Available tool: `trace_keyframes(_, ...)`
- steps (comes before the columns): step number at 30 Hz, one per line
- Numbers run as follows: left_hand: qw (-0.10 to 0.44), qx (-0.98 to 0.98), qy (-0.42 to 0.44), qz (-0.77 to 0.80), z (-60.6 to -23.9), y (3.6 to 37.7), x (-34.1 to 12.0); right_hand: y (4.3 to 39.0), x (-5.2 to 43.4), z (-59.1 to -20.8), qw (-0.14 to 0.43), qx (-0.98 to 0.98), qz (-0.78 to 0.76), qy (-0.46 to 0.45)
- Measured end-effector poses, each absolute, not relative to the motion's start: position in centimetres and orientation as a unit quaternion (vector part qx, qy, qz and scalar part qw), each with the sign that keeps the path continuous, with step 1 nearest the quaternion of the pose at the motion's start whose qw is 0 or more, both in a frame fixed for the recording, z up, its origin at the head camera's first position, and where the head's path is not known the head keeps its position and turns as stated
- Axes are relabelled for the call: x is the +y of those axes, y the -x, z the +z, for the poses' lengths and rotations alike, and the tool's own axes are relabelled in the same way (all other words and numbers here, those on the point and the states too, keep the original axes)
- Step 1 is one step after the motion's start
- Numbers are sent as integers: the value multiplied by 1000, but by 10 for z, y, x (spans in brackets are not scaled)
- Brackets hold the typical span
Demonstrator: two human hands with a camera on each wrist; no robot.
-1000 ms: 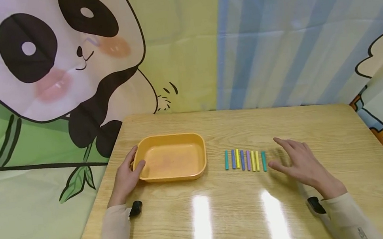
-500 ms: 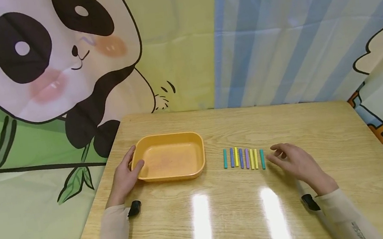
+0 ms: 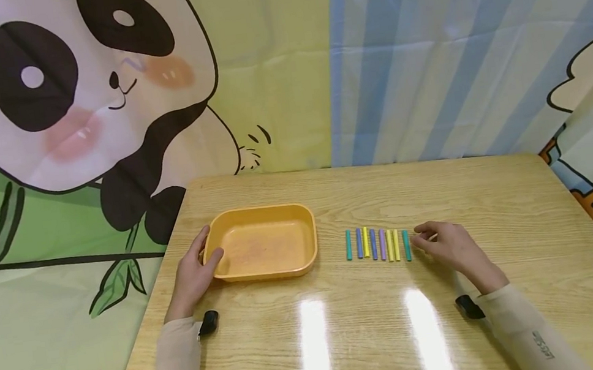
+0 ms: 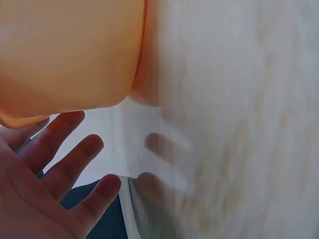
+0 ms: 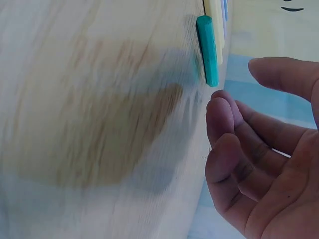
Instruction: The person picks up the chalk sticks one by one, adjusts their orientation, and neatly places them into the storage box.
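Note:
A shallow orange plastic tray (image 3: 267,273) stands on the left of the table. My left hand (image 3: 190,279) grips its left side, thumb over the rim and fingers along the outer wall; in the left wrist view the fingers (image 4: 75,159) are spread beneath the tray's side. To the right of the tray lies a row of slim coloured sticks, with a teal stick (image 3: 406,245) at the right end and another teal stick (image 3: 348,245) at the left. Beside the right-end stick hovers my right hand (image 3: 455,249), fingers loosely bent, thumb apart, holding nothing.
Between the teal ends lie blue, yellow and purple sticks (image 3: 383,244), roughly parallel. A printed cloth with a panda (image 3: 158,146) hangs behind the wooden table (image 3: 250,351). Bright light reflections streak the table's front.
My right hand has moved slightly left towards the teal stick at the right end, and its fingers have drawn closer together. The left hand and the tray stay in place.

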State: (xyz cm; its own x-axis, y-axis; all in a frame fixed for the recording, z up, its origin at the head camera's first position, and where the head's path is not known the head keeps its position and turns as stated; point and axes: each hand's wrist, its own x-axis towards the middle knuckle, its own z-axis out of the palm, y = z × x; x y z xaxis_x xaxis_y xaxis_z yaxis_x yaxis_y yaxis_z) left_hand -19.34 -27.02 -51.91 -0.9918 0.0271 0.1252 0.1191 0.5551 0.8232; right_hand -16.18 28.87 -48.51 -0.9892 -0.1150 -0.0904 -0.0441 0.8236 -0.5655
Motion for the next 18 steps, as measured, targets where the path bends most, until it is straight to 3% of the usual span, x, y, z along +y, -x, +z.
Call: trace_keyframes(18,52,-882,43,-466,-516,193,-266,166,273,-490,81,942,-325,-14)
